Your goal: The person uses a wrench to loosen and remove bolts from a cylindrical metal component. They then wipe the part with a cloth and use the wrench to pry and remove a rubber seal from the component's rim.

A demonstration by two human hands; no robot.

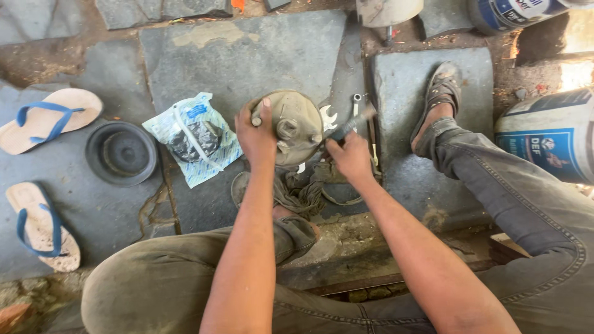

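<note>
Centrally, the left hand [257,137] clamps its fingers over a dusty round metal housing [296,127] on the stone floor [241,59], steadying it while the right hand [351,158], fingers closed, works a dark-handled tool [346,128] against its edge.

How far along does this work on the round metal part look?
Already out: a black rubber disc lies apart, beside a plastic bag. In hand: the left hand steadies the round metal part while the right hand holds a hammer against its edge. Left: wrenches lie unused beside it, and the part looks unopened.
</note>
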